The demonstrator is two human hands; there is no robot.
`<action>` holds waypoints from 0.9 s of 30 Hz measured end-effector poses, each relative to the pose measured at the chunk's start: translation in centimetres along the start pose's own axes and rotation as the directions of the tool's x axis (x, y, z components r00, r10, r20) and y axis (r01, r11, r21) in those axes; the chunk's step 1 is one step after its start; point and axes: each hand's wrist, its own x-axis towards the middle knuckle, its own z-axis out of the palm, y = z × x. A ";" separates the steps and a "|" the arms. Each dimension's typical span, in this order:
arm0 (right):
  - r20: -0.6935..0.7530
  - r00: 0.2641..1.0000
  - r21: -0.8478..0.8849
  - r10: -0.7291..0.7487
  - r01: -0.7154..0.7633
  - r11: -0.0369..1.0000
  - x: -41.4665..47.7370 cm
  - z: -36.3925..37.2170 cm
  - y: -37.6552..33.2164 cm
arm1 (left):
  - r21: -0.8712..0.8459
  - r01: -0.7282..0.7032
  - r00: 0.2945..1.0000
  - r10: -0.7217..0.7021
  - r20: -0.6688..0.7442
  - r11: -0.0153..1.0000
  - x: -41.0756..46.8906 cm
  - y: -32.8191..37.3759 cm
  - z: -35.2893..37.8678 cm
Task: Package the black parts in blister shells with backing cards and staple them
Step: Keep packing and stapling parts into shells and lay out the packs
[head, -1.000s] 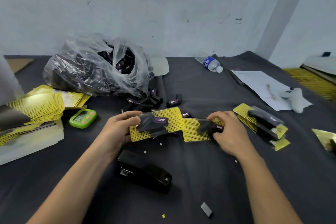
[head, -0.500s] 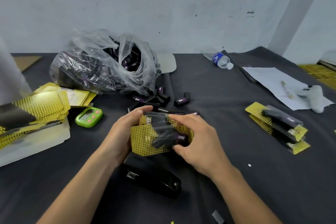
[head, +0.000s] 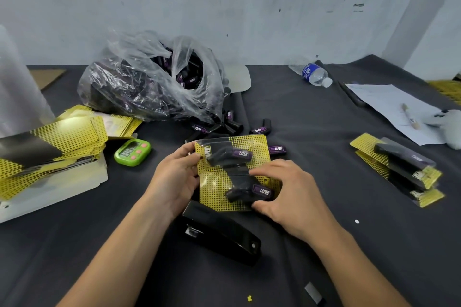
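Note:
Two yellow dotted blister packs, each with a black part inside, are stacked and offset at the table's middle. My left hand grips the left edge of the upper pack. My right hand pinches the right end of the lower pack. A black stapler lies just below the packs. Loose black parts lie behind the packs, spilling from a clear plastic bag full of them. Yellow backing cards are piled at the left.
Finished packs are stacked at the right. A green timer sits left of my hands. A water bottle, a paper sheet with a pen and a white object lie at the back right. A staple strip lies near the front.
Both hands came together from apart, bringing the two packs one over the other above the stapler. The view shifted right and closer.

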 end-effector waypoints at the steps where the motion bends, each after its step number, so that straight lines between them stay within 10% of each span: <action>1: -0.016 1.000 -0.001 0.004 -0.004 1.000 0.0 0.0 0.1 | 0.019 0.001 1.000 -0.001 0.001 1.000 0.1 0.0 -0.1; 13: -0.008 0.990 0.220 0.138 -0.133 0.966 0.1 0.0 0.4 | 0.228 -0.055 0.983 0.012 0.184 0.972 -0.6 0.0 -0.6; 18: 0.024 0.953 0.672 0.303 -0.240 0.701 0.4 -0.6 2.0 | 0.183 -0.097 0.984 0.066 0.167 0.978 -0.1 0.0 -1.3; 27: 0.183 0.909 0.854 0.374 -0.336 0.397 1.2 0.3 2.6 | 0.067 -0.070 0.994 0.063 0.094 0.995 0.3 -0.1 -0.6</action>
